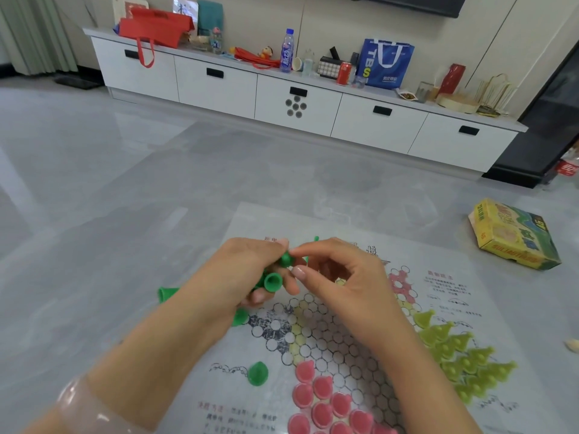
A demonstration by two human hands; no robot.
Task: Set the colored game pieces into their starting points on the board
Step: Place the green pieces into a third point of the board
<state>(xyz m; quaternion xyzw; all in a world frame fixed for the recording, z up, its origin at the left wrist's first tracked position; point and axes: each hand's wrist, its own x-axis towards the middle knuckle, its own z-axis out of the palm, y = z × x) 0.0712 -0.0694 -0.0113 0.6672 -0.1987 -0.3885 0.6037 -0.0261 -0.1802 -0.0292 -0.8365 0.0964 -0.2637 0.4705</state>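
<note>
A paper game board (369, 333) with a star of circles lies on the grey floor. Several pink pieces (322, 399) fill its near point and several yellow-green pieces (463, 355) fill its right point. My left hand (247, 277) is closed around a bunch of dark green cone pieces (272, 281). The thumb and forefinger of my right hand (338, 277) pinch one green piece (286, 259) at the top of that bunch. One loose green piece (258, 373) lies on the board's left side. Others poke out beside my left wrist (166, 292).
A yellow and green game box (513, 236) lies open on the floor at right. A long white cabinet (282, 95) crowded with bottles, bags and a can runs along the far wall. A pale bangle (91, 405) circles my left forearm.
</note>
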